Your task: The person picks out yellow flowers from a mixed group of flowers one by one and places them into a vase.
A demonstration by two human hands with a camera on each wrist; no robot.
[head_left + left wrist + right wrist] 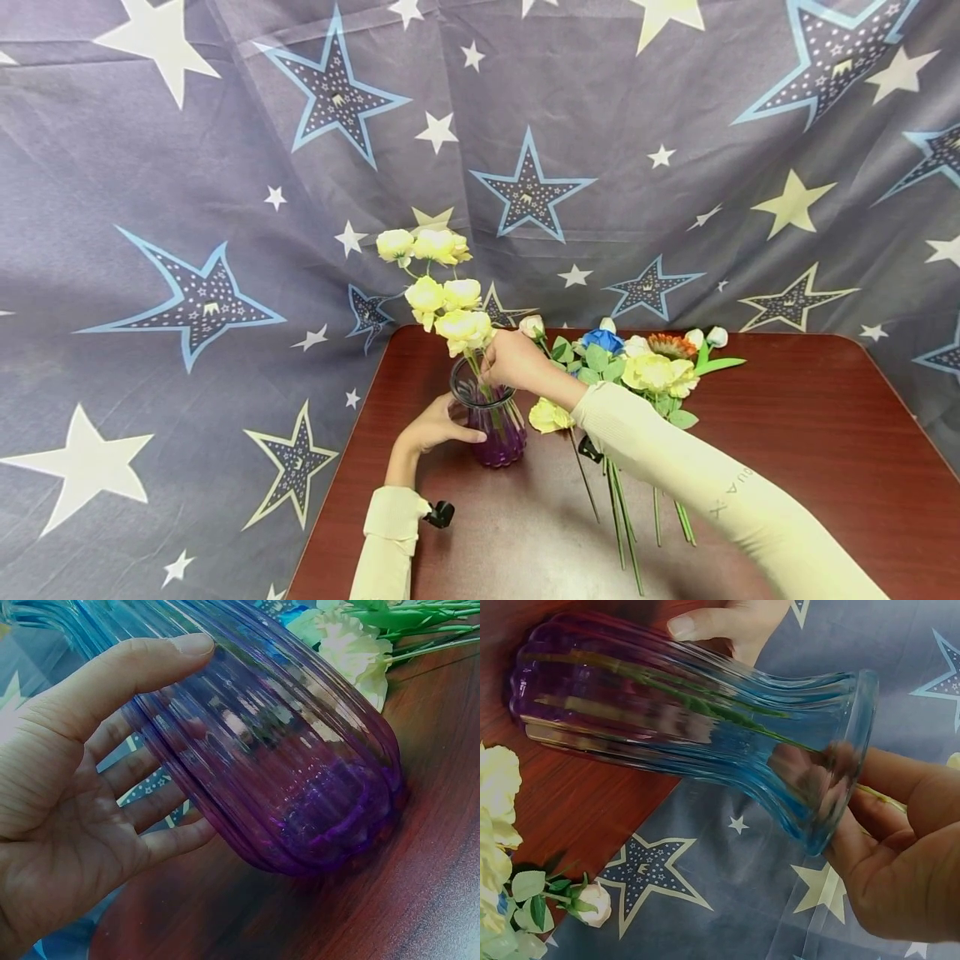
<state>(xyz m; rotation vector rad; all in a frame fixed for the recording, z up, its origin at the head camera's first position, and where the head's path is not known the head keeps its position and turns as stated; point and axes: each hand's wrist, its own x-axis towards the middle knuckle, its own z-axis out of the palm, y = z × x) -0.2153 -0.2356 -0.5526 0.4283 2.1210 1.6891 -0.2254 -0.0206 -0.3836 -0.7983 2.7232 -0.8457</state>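
A ribbed glass vase point(498, 442), purple at the base and blue towards its flared mouth, stands upright on the table. My left hand point(435, 425) holds it from the left; in the left wrist view the thumb point(169, 656) lies across the near side with the fingers behind. Over the rim, my right hand point(521, 362) pinches the stem of a yellow flower point(465, 329). Seen from the right wrist, a green stem point(705, 709) runs down inside the glass, and the fingertips are partly hidden behind the rim. Several yellow blooms point(423, 246) rise above the vase.
Right of the vase lie loose artificial flowers: a blue rose point(602, 340), an orange flower point(671, 346), yellow blooms point(660, 373) and white tulips point(717, 337). Their stems point to the near edge of the brown table point(810, 433). A star-patterned cloth point(247, 167) hangs behind.
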